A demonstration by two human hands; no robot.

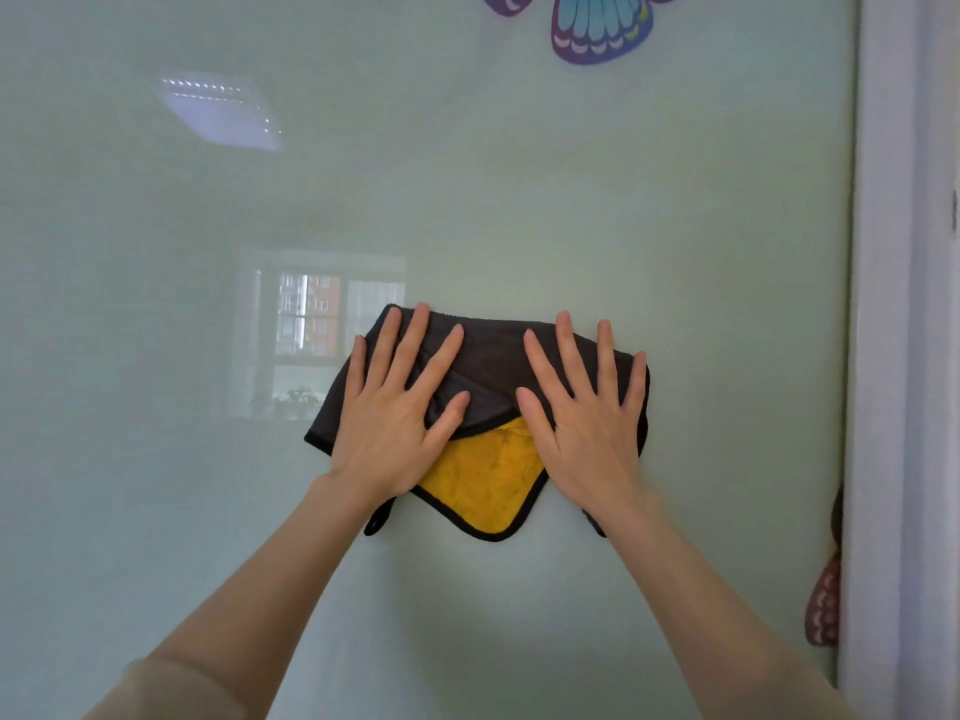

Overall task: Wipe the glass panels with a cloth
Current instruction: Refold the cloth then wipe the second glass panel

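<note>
1. Both palms flat on the cloth [485, 366], left hand [397, 407] and right hand [587, 413], fingers spread straight, pressing rather than gripping.
2. It sits mid-pane on the glass panel [519, 200], near the white frame [883, 304].
3. Best play, I'd say: even pressure, overlapping sweeps, stay off the butterfly sticker [597, 28].
4. Dark grey side outward, yellow corner folded down, black-edged, loop dangling.

Light soft, even, medium bright, no hard shadows. Pale green glass panel [675, 200] hazy, low contrast. Glare: reflection of square ceiling lamp [218, 111] upper left, reflection of daylit window [317, 330] centre-left. White frame strip [893, 356] at right edge soft, slightly bowed by wide lens. Bare forearms [260, 589] near bottom blurred; centre sharp.
</note>
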